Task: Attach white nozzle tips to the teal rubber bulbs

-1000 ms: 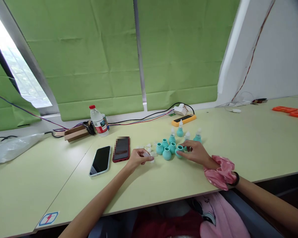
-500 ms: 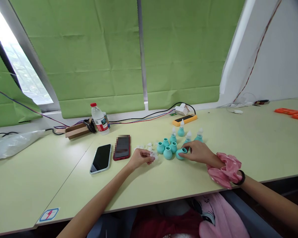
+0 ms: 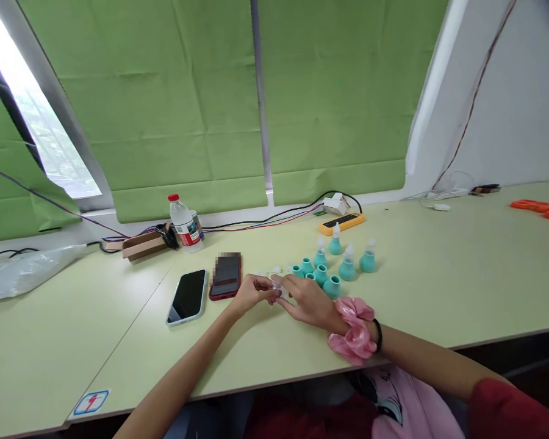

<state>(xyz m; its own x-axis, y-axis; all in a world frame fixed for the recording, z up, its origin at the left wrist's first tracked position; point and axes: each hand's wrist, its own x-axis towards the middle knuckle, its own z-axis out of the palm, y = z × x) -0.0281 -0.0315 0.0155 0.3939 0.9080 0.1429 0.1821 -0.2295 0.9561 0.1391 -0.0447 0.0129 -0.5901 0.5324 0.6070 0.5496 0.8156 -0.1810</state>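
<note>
a workroom, judging by the numbered table and loose wires.

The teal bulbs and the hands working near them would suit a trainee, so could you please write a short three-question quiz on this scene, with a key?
1. How many teal bulbs carry translucent tips? A) two B) four C) six
2. What do the fingertips of the left hand and the right hand meet at?
3. True or false: the pink scrunchie is worn on the right wrist.

Key:
1. B, four.
2. A small translucent piece, held by the left hand; whether the right hand grips it too is hard to tell.
3. True.
</note>
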